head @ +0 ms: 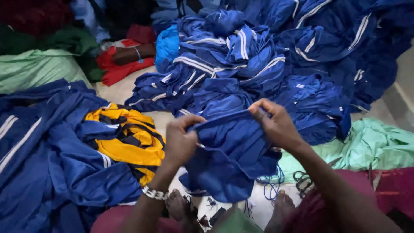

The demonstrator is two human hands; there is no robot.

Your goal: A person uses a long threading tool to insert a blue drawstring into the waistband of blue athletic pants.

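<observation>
Yellow-and-navy striped fabric garment [125, 140] lies at 9 o'clock of the left hand [181, 140]. Left hand pinched onto the royal-blue fabric garment [230, 155], held at centre. Right hand [276, 123] clamps its top edge at 1 o'clock. Scissors [304, 181] at 4 o'clock.

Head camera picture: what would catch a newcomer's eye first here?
The big heap of blue garments with white stripes filling the top and right stands out first. In the middle, the left hand and right hand stretch a blue garment between them. At left, a yellow and dark striped garment glows among more blue cloth.
</observation>
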